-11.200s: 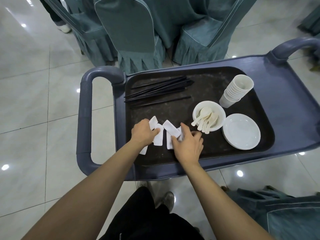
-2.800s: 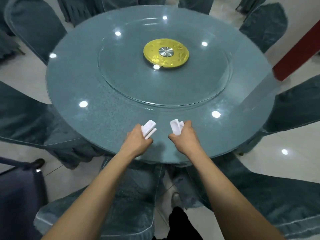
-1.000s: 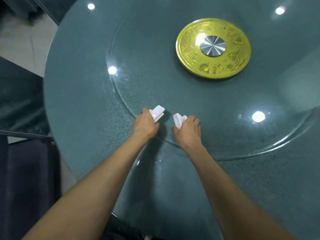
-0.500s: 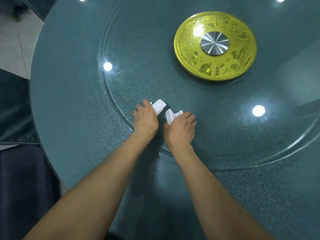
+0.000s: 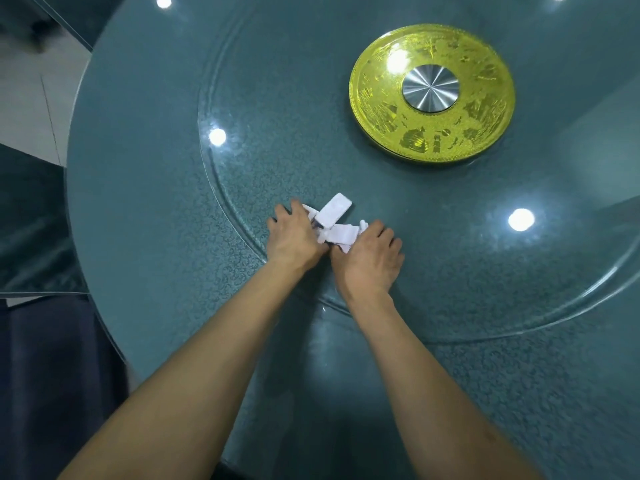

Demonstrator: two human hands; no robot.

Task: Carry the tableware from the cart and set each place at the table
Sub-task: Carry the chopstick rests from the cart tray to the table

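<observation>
Rests (image 5: pixel 335 212), white, heaped on turntable (image 5: pixel 311 133) of table (image 5: pixel 138 209); left hand (image 5: pixel 296 235) and right hand (image 5: pixel 372 259) each grasping some, hands touching. Gold disc (image 5: pixel 379 109) well apart.

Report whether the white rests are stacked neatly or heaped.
Heaped: the white rests lie crossed at odd angles on the glass turntable, between the left hand and right hand; their grip is hidden.

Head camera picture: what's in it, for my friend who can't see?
A left hand and right hand meet at a heap of white pieces on the glass turntable of a teal table. A gold disc marks the centre.
</observation>
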